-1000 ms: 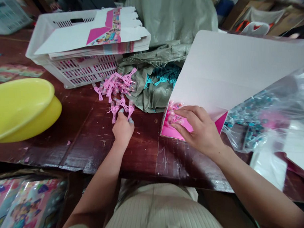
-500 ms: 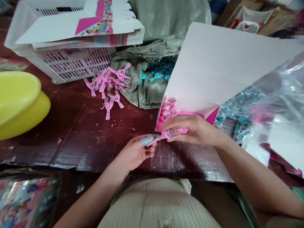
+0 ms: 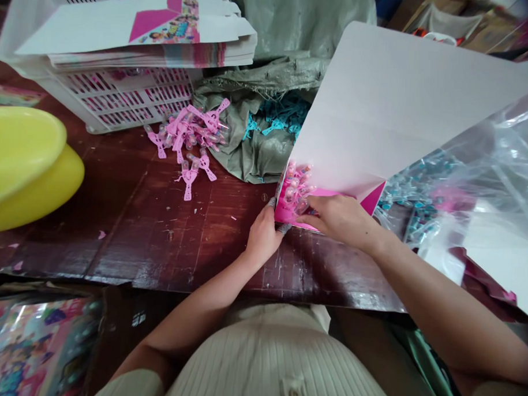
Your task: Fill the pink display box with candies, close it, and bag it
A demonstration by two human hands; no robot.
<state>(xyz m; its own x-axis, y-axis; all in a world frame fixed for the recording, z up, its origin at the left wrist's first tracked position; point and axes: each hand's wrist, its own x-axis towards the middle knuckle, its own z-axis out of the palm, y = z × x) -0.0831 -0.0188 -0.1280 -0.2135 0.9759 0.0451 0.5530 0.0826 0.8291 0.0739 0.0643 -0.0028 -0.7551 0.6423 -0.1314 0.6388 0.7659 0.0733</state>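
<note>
**Small pink toys packed into an open card box**

Nearest the camera, the left hand [image 3: 262, 238] is laid at the near corner of the pink box [image 3: 329, 195], its fingers curled together against the card edge; whether anything is pinched between them cannot be told. Just beside it, the right hand [image 3: 339, 218] is pressed into the box mouth, fingers together and flat over the row of toys in the box [image 3: 295, 184]; nothing is seen clamped in it. The box is rested on the dark wooden table [image 3: 159, 229], with its tall white flap [image 3: 401, 104] tilted up and back.

The toys are judged to be very light, made of thin stiff plastic with clear rounded bodies, likely slippery and easily scattered. A hold on the flat pink handle end is judged surest, rather than on the smooth clear part. The box is thin card: light and easily creased, so it is best steadied at a folded corner or edge, not on the wide flap.

Farther off, a loose heap of pink toys [image 3: 190, 140] is spread on the table, well apart from the hands. Beyond it, blue toys [image 3: 275, 117] are lying in a grey sack [image 3: 248, 157]. At the left, yellow bowls [image 3: 26, 166] are stacked; behind, flat boxes [image 3: 135, 32] are piled on a white crate [image 3: 120, 100]. At the right, a clear bag [image 3: 472, 188] of more toys is slumped.
</note>
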